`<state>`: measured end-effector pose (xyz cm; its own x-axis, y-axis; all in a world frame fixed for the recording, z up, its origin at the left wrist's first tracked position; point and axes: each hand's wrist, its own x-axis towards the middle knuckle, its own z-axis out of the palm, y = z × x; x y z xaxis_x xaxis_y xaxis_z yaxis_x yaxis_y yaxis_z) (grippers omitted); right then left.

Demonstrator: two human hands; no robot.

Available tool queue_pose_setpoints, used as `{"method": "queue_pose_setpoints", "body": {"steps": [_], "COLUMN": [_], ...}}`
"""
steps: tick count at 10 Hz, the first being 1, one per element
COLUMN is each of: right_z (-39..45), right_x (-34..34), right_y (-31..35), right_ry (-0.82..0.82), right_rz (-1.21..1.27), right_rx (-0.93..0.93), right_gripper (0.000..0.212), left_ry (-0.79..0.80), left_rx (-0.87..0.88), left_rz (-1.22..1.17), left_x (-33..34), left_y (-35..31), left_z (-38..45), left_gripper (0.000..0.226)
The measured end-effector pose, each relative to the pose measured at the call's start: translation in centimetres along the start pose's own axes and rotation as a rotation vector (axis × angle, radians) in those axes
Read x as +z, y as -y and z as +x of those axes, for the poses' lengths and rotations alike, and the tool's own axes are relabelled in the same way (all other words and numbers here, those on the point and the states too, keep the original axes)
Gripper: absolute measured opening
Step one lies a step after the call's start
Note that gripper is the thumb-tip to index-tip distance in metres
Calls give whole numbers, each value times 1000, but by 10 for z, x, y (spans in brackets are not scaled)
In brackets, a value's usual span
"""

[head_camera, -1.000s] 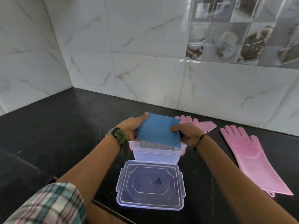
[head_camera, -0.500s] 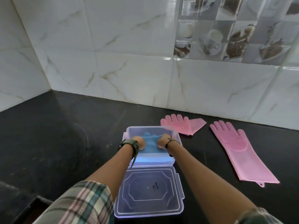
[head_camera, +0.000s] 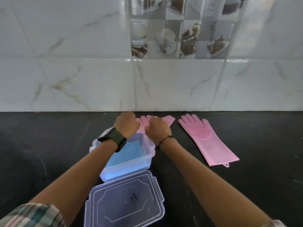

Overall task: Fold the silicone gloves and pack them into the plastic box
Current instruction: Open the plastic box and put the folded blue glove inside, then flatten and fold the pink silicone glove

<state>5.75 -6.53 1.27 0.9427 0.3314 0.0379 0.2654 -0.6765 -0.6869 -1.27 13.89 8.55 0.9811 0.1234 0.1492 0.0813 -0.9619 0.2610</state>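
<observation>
Both hands have left the blue glove [head_camera: 129, 153] in the box [head_camera: 148, 145]. Left hand [head_camera: 126, 124] and right hand [head_camera: 158, 129] now grasp the folded pink glove [head_camera: 144, 121]; lid [head_camera: 124, 202] marking unreadable.

head-worn, facing forward-down, close over countertop [head_camera: 49, 145]
</observation>
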Motion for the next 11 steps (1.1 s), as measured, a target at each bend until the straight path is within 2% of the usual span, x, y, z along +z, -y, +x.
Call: {"method": "queue_pose_setpoints", "body": {"steps": [1, 2, 3, 4, 5, 6, 8, 9, 10, 11], "right_z": [0, -24, -64, -65, -60, -70, -112, -108, -74, -13], "right_x": [-15, -61, -79, -78, -86, -84, -81, -98, -120, -105], "right_y": [6, -62, -127, -156, -165, -166, -162, -154, -137, -104], "right_ry": [-237, -156, -75, -98, -56, -2, 153, 263, 152, 19], "right_rz": [-638, -641, -543, -493, -391, -273, -101, -349, -552, -389], "right_rx": [109, 294, 633, 608, 520, 471, 527, 464, 278, 12], "right_gripper": [31, 37, 40, 39, 28, 24, 28, 12, 28, 26], "left_ry": [58, 209, 255, 330, 270, 211, 220, 280, 272, 77], "left_rx": [31, 96, 166, 196, 105, 28, 8, 20, -14, -238], "left_rz": [-318, -538, -470, -285, -133, -189, -245, -264, -471, -748], "left_x": [17, 65, 121, 174, 197, 201, 204, 195, 174, 156], "left_y": [-61, -121, -170, -208, -228, -228, -213, -205, -189, -160], "left_z": [3, -5, -13, -17, -17, -20, -55, -50, -22, 11], "left_gripper": [26, 21, 31, 46, 40, 39, 34, 38, 31, 29]}}
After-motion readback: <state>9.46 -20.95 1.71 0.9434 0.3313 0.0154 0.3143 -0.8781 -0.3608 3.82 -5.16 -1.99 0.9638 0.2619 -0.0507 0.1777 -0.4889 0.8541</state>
